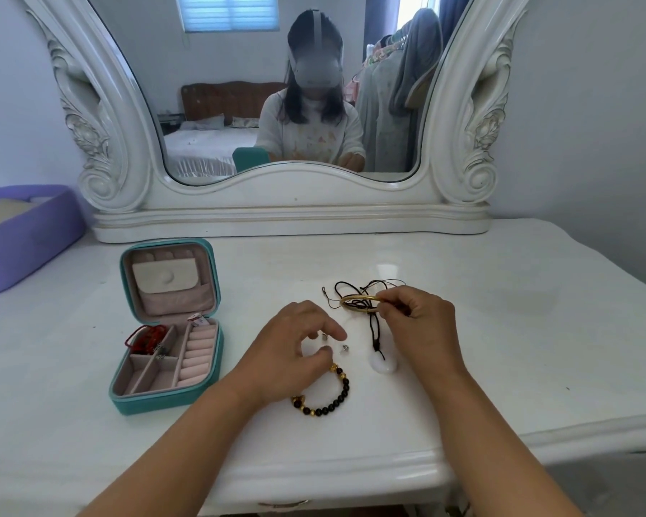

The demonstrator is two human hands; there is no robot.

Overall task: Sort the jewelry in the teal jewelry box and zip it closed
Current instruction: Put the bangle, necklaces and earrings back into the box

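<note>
So the right hand [418, 322] pinches the gold bangle [358, 304] off the black cord necklace [374, 330]; left hand [295, 348] fingers curl narrowly above a small earring [324, 336]; teal jewelry box [165, 399] lies open toward the tabletop's left edge, ready for both

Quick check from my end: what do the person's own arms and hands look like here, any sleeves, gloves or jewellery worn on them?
Both forearms are bare from the bottom edge of the picture up to the hands. The left hand and right hand wear no gloves, and no rings, watch or wristband show on fingers or wrists. No sleeve cuff reaches the forearms in the head view.
</note>
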